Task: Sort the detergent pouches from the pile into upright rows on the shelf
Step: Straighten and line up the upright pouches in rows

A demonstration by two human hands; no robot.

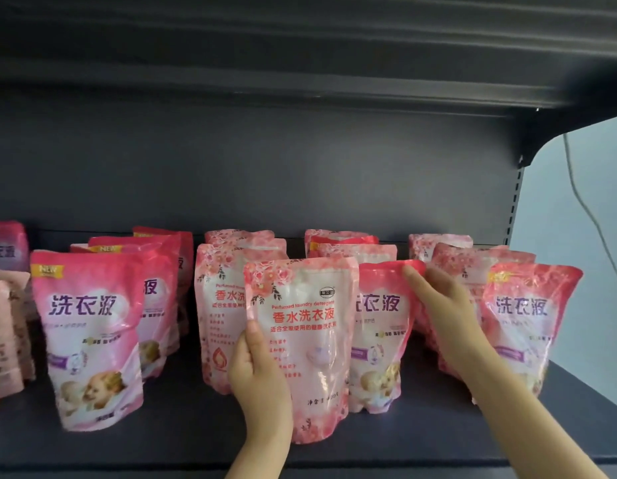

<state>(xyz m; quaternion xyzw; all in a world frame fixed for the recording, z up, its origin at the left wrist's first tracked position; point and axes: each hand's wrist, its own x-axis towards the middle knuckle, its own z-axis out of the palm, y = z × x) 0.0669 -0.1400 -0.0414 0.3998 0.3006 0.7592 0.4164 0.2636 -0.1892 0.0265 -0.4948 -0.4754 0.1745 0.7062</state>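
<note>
A pale pink floral detergent pouch (309, 344) stands upright at the front centre of the dark shelf (182, 433). My left hand (255, 371) grips its left edge, thumb on the front. Just behind it to the right stands a deeper pink pouch (381, 326). My right hand (438, 299) pinches that pouch's top right corner. More floral pouches (220, 305) stand in a row behind the one I hold.
Rows of deep pink pouches stand at the left (89, 337) and right (525, 319). Further pouches line up at the far left edge (6, 323). An upper shelf (300, 46) overhangs. The shelf upright (514, 202) ends the unit on the right, with a cable (590, 209) beyond.
</note>
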